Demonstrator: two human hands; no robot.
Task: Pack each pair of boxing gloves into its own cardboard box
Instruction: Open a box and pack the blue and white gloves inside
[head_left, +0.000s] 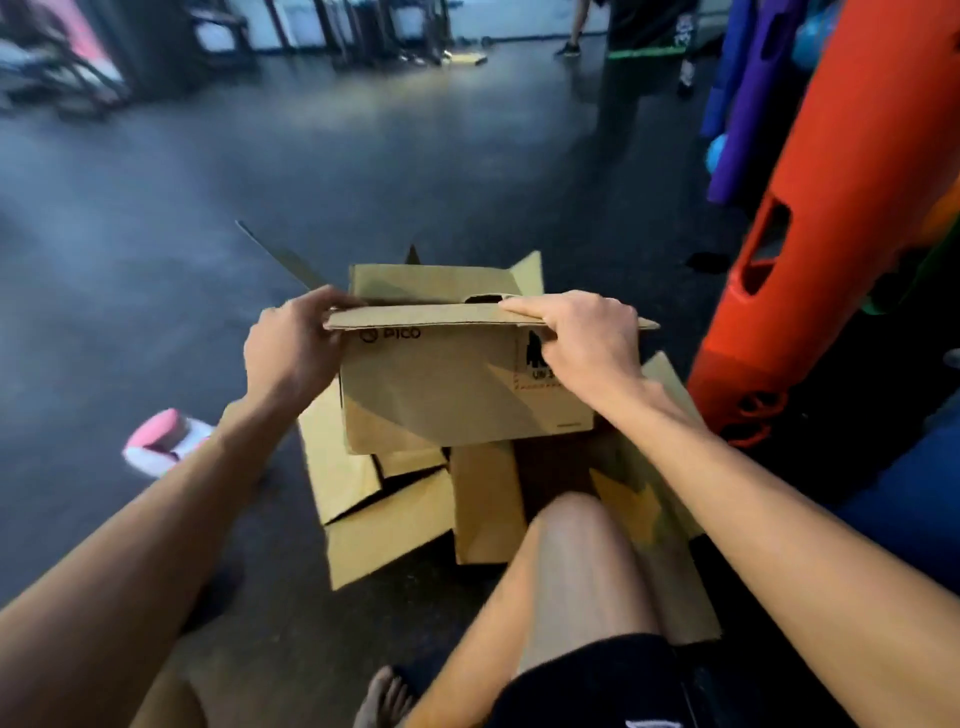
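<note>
I hold a brown cardboard box (447, 384) marked PICO above a heap of other boxes. My left hand (293, 345) grips the left end of its near top flap, and my right hand (582, 338) grips the right end of the same flap. The box's other flaps stand up behind, and its inside is hidden. A pink and white boxing glove (161, 441) lies on the dark floor at the left, partly behind my left forearm. No other glove shows.
Several cardboard boxes (395, 519) lie open and flattened under the held one. My bare knee (576, 551) rises in front of them. A tall orange padded column (841, 197) stands close at the right, with purple and blue pads behind. A person's legs show far back.
</note>
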